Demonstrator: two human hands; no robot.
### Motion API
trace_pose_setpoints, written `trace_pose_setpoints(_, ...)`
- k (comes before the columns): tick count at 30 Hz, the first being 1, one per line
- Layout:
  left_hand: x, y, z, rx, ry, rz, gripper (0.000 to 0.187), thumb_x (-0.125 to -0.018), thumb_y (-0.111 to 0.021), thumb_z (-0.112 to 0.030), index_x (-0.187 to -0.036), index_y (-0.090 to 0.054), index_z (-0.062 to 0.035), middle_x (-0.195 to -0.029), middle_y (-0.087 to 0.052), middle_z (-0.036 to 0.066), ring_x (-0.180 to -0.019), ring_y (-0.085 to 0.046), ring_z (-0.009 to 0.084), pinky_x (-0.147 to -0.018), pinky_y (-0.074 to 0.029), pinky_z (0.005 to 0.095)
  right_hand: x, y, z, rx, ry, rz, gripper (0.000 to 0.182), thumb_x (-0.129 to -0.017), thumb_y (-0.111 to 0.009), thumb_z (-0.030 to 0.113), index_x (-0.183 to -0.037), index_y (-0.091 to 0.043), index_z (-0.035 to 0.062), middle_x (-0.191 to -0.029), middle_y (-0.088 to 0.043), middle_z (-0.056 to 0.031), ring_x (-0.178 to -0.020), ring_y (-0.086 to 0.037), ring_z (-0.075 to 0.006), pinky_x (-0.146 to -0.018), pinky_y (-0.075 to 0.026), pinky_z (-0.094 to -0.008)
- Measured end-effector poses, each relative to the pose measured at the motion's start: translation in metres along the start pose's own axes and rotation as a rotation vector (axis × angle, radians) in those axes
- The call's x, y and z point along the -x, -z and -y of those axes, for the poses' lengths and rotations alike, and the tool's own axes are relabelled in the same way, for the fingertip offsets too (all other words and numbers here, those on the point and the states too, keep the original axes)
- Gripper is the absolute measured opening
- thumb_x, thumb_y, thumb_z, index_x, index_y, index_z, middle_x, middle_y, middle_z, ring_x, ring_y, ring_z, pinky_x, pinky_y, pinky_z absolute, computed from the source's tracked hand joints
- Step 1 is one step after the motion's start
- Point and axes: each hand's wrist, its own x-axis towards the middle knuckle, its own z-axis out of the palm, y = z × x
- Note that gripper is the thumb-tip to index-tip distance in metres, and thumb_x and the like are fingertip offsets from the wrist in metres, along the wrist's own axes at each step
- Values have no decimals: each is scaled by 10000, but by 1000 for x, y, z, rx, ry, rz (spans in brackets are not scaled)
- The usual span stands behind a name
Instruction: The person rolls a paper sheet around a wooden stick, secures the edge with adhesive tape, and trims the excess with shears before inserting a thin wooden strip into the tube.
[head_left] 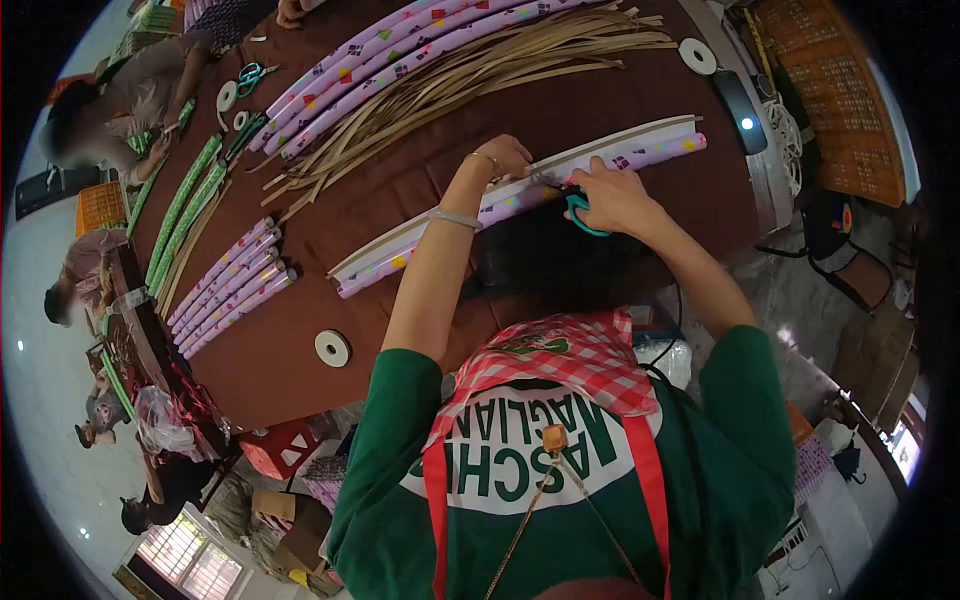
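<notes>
A long roll of purple patterned paper, with its white inner side and a thin brown strip showing along the far edge, lies slantwise across the brown table. My left hand rests on the middle of the roll, its fingers bent and partly hidden. Just to the right, my right hand grips scissors with teal handles; their dark blades point left, at the strip and paper between my hands.
Brown strips and long purple rolls lie beyond my hands. Short purple rolls, green rolls and a white tape reel are on the left. Another reel sits far right. Other people are at the left.
</notes>
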Motion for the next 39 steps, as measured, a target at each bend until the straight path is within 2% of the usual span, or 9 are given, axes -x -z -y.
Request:
trace_pose_setpoints(5, -11, -1, 9, 9, -17, 26, 354, -672, -685, -179, -1005, -650, -66, -882, -645, 82, -762, -569, 189, -623, -474, 313, -2, -12, -5, -49, -12, -15, 513, -748, -616, 426, -1074, -502, 46, -980, -505, -219, -856, -573, -370, -742, -452, -441)
trace_pose_setpoints(14, -9, -4, 10, 92, -6, -5, 330, -662, -688, -147, -974, -654, -47, -783, -631, 65, -665, -537, 173, -572, -449, 313, -8, -17, -13, -155, 31, 27, 564, -768, -594, 459, -1064, -491, -9, -1002, -517, -256, -880, -564, -401, -750, -460, -444)
trace_pose_setpoints(21, -9, -3, 11, 30, -50, -13, 346, -677, -685, -149, -1005, -643, -48, -842, -643, 79, -712, -571, 178, -601, -473, 326, -10, -20, -17, -155, 95, 19, 514, -796, -580, 427, -1063, -494, -3, -984, -514, -253, -868, -560, -407, -741, -463, -443)
trace_pose_setpoints(24, -13, -5, 14, 59, -84, -27, 374, -616, -691, -143, -984, -668, -78, -840, -653, 87, -711, -600, 188, -605, -504, 305, -10, -22, -20, -175, 112, 14, 498, -804, -573, 425, -1066, -497, 9, -978, -513, -245, -864, -560, -405, -739, -463, -444)
trace_pose_setpoints(29, -15, -6, 19, 77, -79, -25, 379, -600, -702, -153, -967, -669, -64, -869, -658, 90, -752, -610, 207, -684, -500, 300, -15, -21, -24, -219, 105, 82, 495, -803, -589, 412, -1082, -487, 17, -960, -508, -219, -891, -535, -387, -753, -435, -426)
trace_pose_setpoints(30, -26, -10, 28, 84, -154, -50, 361, -601, -699, -153, -947, -671, -51, -866, -661, 101, -767, -613, 208, -710, -494, 298, -16, -20, -26, -257, 106, 115, 504, -796, -596, 424, -1073, -493, 16, -969, -512, -220, -908, -528, -385, -765, -431, -420)
trace_pose_setpoints(34, -19, -8, 23, 88, -163, -50, 361, -594, -703, -163, -931, -672, -39, -872, -663, 115, -794, -622, 210, -726, -493, 298, -19, -29, -40, -344, 184, -15, 558, -779, -596, 487, -1027, -507, -4, -968, -528, -221, -808, -552, -392, -704, -442, -421)
trace_pose_setpoints(37, -19, -12, 23, 24, -162, -99, 348, -594, -693, -140, -918, -669, -16, -871, -660, 131, -792, -626, 227, -722, -496, 301, -20, -13, -43, -457, 141, 241, 657, -758, -590, 552, -1046, -492, -30, -1000, -511, -215, -888, -530, -373, -770, -420, -401)
trace_pose_setpoints(39, -23, -13, 25, 53, -177, -108, 338, -594, -689, -134, -910, -670, -18, -868, -660, 134, -783, -627, 230, -717, -498, 301, -12, 1, -36, -415, 96, 249, 611, -770, -599, 513, -1077, -486, -3, -1034, -496, -202, -930, -516, -354, -802, -413, -381)
